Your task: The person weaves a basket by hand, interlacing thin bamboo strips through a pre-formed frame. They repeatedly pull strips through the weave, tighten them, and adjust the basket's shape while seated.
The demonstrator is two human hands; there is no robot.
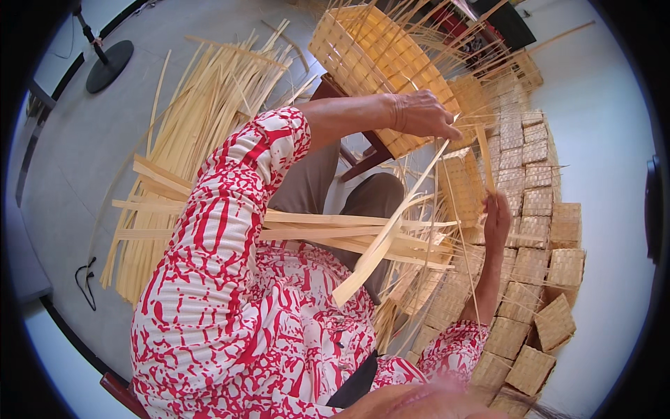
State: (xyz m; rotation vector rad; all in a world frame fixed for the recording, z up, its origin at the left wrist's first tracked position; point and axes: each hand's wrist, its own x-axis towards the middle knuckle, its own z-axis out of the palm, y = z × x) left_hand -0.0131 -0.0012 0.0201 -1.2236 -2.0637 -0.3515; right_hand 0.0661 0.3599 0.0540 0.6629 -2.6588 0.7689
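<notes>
Where the left grip (pixel 426 115) closes: thumb and fingers are pinched together, the gap between them shut, on the far end of a long pale strip (pixel 377 253).
Long pale strip: it slants from the fingertips toward the near left, broad at its near end, passing above the lap.
Right grip (pixel 497 216): curled at the far end of the bare right forearm, to the right of the other hand and nearer, its fingers closed on the near end of a short upright strip (pixel 485 160).
Short upright strip: its far end rises just right of the left hand; whether it joins the long pale strip, one cannot tell.
Lap strips (pixel 328 232): several flat lengths lie crosswise over the grey trousers (pixel 370 199), reaching left and right past the knees.
Large basket (pixel 349 59): tilted at the far side beyond the left hand, loose ends sticking out from its rim, over a dark reddish stool (pixel 363 166).
Small woven boxes (pixel 520 300): packed in rows along the right, beside the white wall (pixel 607 160).
Strip pile (pixel 209 98): spread on the grey floor (pixel 73 178) to the left.
Black stand base (pixel 110 66): far left, on the same floor.
Black cord (pixel 87 283): looped at the near left.
</notes>
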